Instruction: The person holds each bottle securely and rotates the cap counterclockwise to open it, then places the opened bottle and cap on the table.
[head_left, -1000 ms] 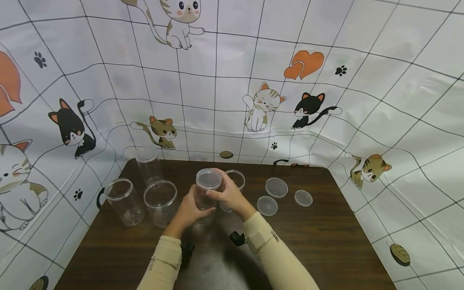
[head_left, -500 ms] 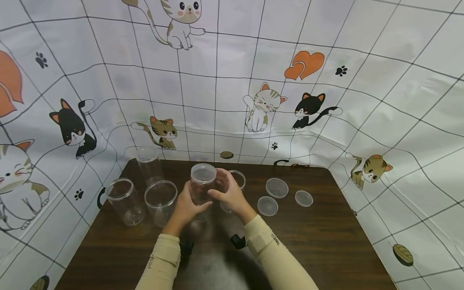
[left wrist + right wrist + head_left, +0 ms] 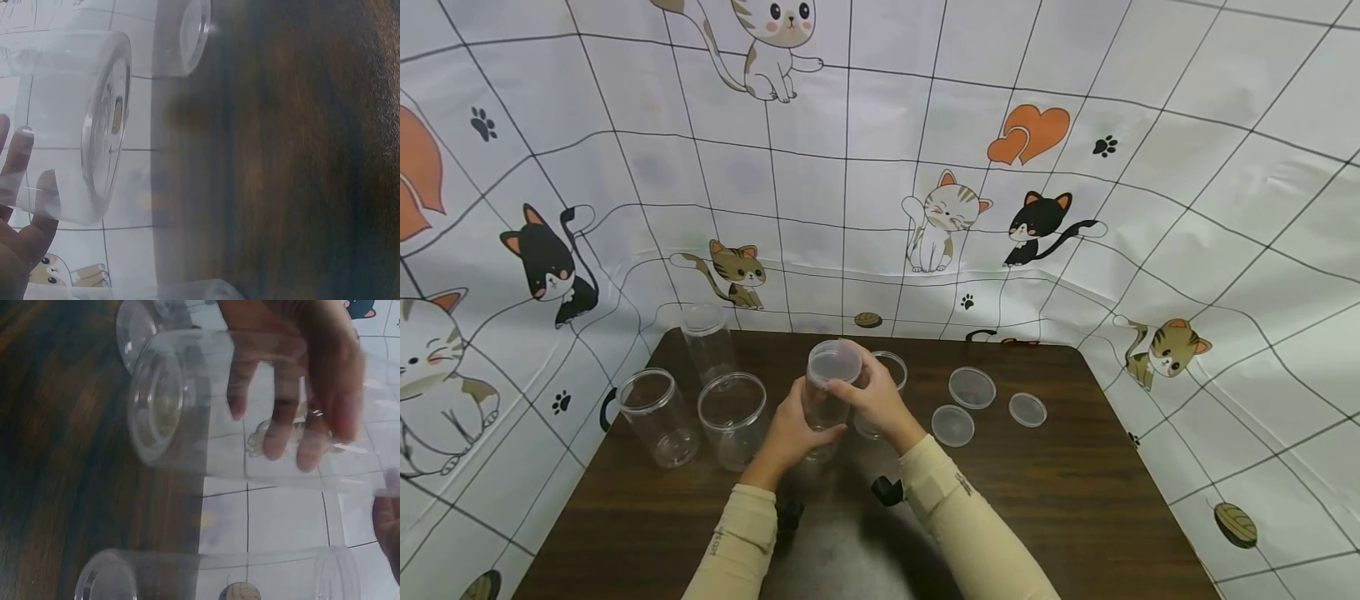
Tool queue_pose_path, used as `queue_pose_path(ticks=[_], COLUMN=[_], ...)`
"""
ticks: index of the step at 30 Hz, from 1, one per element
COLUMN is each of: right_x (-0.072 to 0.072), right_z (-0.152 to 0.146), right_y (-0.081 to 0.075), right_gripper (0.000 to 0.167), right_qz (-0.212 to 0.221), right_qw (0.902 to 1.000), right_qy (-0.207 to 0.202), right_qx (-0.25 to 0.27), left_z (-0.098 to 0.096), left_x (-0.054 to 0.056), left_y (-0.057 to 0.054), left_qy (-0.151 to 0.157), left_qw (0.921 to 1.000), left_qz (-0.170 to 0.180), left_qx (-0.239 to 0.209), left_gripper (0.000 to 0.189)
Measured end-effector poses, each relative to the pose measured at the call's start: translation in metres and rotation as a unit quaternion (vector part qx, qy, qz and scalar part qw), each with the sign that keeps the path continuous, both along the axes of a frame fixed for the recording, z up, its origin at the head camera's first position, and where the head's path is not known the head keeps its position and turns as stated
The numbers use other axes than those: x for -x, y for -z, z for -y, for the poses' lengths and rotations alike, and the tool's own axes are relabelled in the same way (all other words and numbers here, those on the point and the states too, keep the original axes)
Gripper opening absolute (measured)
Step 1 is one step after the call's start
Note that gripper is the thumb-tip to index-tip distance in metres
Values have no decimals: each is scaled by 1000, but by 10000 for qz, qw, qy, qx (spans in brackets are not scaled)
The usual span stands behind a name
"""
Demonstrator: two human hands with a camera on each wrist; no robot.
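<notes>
A tall clear plastic jar [image 3: 826,407] with a frosted lid [image 3: 835,362] on top is held upright between both hands, its base above the table in the wrist views. My left hand [image 3: 790,433] grips its left side, the thumb across the front. On the right, my right hand [image 3: 880,400] holds the upper part, thumb in front just below the lid. Through the clear wall of the jar [image 3: 206,469], the right wrist view shows the other fingers of the right hand behind it. Fingers of the left hand [image 3: 31,206] lie along the jar [image 3: 59,112] in the left wrist view.
To the left stand three clear jars without lids in view: a wide jar [image 3: 732,417], a tall jar [image 3: 658,417] and a back jar [image 3: 709,354]. Another jar [image 3: 891,367] stands behind the right hand. Three loose lids [image 3: 972,388] lie on the right of the brown table [image 3: 1060,508].
The jar went slightly left and up, with the right-hand fingers spread off its side, then came back right. Now the right hand is round the top again.
</notes>
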State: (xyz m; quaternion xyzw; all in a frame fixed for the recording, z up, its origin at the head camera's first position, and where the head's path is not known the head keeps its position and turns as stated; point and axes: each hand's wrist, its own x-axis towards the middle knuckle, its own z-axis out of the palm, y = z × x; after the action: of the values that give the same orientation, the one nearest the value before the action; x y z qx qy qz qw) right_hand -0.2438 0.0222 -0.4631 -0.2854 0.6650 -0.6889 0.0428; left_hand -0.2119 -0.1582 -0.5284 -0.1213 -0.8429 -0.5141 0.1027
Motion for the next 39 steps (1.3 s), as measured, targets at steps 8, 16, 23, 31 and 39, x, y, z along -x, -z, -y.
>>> queue_pose_path(ticks=[8,16,23,31,39], right_x=[3,14,29,59,78], right_z=[-17,-45,-73,-115,-136], right_y=[-21,-30,-20,19,75], right_gripper=[108,111,90,76,76], right_qz=[110,206,747,1239,832], right_qw=[9891,9815,9718,9573,9367], right_qy=[95,576,1736,2558,2637], right_qx=[1465,1812,1414,539,-2149], left_z=[4,7,8,-2,-12], left_x=[6,14,16,21,27], left_y=[8,32,51,51,55], left_qy=[-162,-458,-410,-618,-844], left_qw=[9987,9966,9981,9967,9933], left_qz=[409,477,301,379,780], left_qx=[-238,-491,-345,-357,-96], left_gripper=[99,99,95,99,101])
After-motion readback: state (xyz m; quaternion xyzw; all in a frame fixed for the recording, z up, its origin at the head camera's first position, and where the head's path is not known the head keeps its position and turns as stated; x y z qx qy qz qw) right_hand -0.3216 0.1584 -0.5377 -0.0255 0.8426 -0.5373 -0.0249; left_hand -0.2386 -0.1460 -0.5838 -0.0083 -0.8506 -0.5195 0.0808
